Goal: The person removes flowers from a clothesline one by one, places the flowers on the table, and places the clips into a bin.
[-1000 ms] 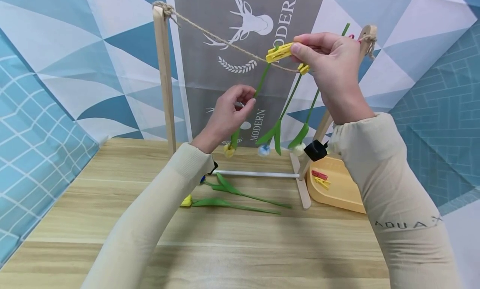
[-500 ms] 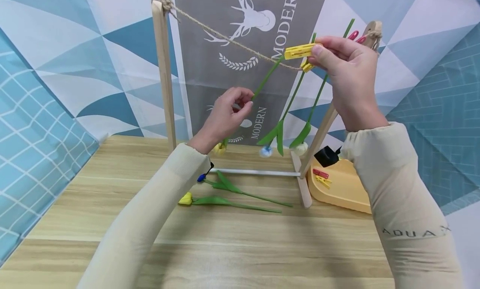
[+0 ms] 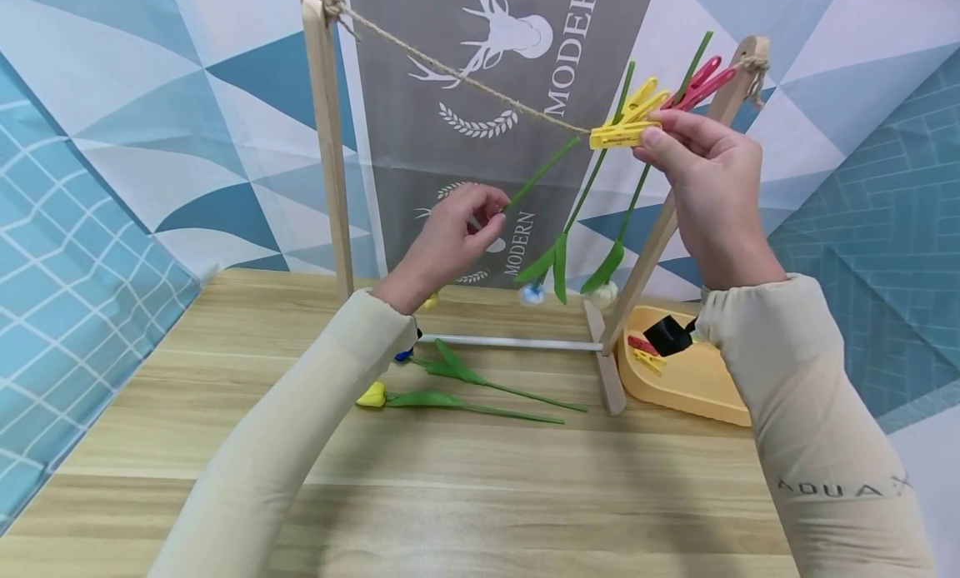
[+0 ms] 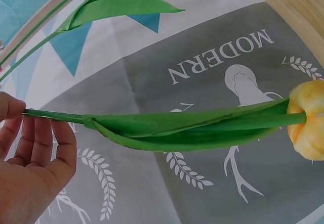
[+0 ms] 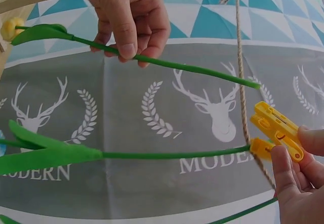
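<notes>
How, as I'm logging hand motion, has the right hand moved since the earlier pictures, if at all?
Yes: the right hand has moved rightward and down relative to the right post in the head view.

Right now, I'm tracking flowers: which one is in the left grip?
The yellow-orange flower is in the left grip; two flowers hang from the rope, two others lie on the table.

You wear long cream fabric sleeves: the left sleeve ends in a finely ribbed cuff, the right sleeve in a broad, creased cuff. Thin, dark, widely spaced capital letters cross your right forearm, the second hard to read. A small, angular black block juts from your right wrist. Your left hand and right hand are bare.
</notes>
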Demonstrator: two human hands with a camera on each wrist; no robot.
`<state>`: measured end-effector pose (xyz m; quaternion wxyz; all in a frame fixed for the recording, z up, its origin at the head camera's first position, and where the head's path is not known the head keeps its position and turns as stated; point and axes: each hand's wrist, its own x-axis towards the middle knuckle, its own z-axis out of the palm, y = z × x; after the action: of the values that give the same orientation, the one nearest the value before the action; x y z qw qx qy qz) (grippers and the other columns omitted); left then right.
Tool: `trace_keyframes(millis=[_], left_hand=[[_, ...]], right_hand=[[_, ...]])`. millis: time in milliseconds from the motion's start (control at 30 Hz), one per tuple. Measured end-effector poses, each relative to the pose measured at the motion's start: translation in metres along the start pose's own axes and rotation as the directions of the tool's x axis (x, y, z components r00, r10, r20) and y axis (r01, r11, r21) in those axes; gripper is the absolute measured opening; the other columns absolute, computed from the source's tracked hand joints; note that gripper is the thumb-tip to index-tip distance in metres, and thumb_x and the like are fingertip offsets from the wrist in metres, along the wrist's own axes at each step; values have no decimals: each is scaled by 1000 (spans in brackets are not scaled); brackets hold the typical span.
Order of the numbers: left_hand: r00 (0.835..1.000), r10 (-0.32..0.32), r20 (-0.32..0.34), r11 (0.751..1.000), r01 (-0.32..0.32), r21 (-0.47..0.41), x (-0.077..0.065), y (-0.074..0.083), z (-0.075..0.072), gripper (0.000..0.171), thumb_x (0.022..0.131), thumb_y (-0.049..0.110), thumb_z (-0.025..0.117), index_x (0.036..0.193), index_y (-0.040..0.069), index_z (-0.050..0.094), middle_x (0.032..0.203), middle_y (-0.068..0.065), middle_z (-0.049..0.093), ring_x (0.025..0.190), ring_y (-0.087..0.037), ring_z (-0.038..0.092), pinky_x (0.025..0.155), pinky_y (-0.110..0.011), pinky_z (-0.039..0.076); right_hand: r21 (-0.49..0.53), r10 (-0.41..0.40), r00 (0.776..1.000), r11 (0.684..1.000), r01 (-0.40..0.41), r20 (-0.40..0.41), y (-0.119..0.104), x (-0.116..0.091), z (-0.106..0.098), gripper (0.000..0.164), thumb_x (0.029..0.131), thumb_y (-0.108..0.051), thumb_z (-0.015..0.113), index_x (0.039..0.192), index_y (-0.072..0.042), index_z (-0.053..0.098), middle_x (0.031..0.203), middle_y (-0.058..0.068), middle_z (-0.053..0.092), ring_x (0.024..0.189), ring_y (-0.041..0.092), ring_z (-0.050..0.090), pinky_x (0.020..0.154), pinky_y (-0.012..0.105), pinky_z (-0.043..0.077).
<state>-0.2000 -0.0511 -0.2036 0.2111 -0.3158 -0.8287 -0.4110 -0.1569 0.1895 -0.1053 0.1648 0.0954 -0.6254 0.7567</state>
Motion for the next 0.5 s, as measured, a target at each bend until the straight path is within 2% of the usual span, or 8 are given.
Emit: trace_keyframes(millis=[333, 500], left_hand=[[999, 35, 41, 998, -37, 55, -5, -2, 2, 15, 91, 6, 52, 104, 2, 60, 93, -9, 56, 85, -18, 52, 73, -28, 51], [998, 34, 59, 997, -38, 62, -5, -2, 4, 15, 91, 6, 52, 103, 1, 60, 93, -10, 57, 85, -18, 53, 75, -32, 52]], right_hand=[[-84, 54, 998, 995, -55, -16, 16, -12, -20, 46, 73, -22, 77, 113, -4, 66, 106, 5, 62, 91, 15, 64, 84, 14, 50], [-40, 60, 998, 997, -60, 6, 28, -15, -30, 49, 73, -20, 77, 115, 0, 63, 107, 7, 61, 94, 16, 64, 84, 15, 50]])
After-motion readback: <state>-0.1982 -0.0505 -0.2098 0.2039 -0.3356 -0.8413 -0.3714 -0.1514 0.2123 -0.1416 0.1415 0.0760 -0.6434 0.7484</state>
